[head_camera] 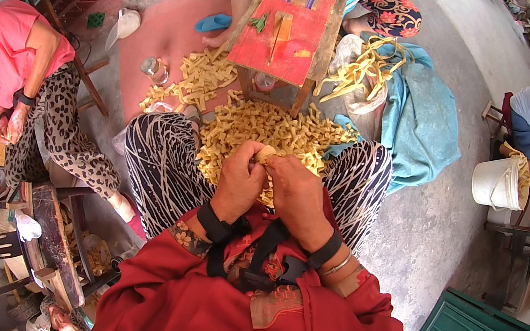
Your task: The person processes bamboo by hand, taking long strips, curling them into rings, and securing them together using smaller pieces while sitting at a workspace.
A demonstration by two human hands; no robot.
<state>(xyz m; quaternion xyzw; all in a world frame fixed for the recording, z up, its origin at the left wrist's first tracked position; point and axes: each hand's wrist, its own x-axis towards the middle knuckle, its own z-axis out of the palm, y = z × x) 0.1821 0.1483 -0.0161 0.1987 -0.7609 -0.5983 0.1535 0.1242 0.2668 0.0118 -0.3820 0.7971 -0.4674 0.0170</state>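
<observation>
Between my knees, my left hand point(239, 182) and my right hand point(295, 192) meet at the fingertips. Both pinch one small folded piece of yellowish strip point(265, 154); what it is made of I cannot tell. Part of it is hidden by my fingers. Below and beyond my hands spreads a large heap of small folded yellow pieces point(272, 124) on the floor. Flatter yellow pieces point(201, 77) lie to the heap's left.
A wooden bench point(298, 38) with a red top stands ahead, a person seated behind it. Long yellow strips point(366, 72) lie beside a teal cloth point(417, 118). A glass jar point(154, 70) stands left. Other people sit at both sides; a white bucket point(499, 180) is at right.
</observation>
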